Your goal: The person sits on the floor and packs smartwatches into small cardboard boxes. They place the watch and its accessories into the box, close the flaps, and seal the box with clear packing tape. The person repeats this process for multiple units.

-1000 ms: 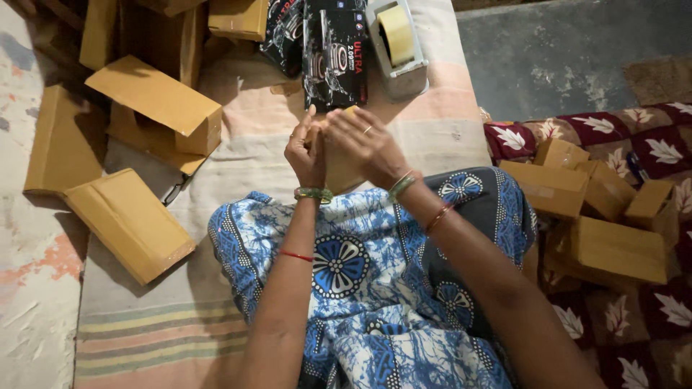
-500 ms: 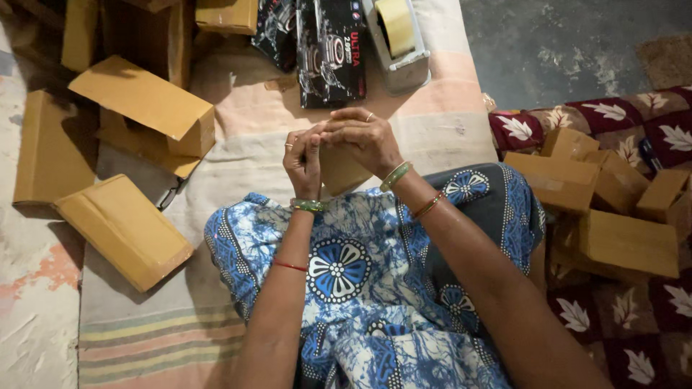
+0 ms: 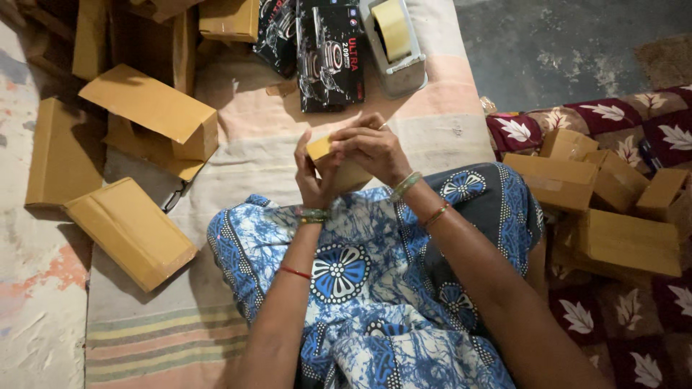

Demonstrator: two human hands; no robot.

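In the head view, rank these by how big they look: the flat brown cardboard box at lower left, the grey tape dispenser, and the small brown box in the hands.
1. Flat brown cardboard box
2. Grey tape dispenser
3. Small brown box, partly hidden by left hand and right hand, so its full size is unsure.

Striped mat (image 3: 238, 155) carries cardboard boxes (image 3: 130, 230).

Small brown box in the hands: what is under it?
Under the small brown box, held by the left hand and right hand, lie blue patterned fabric and a striped mat. Its underside is hidden.
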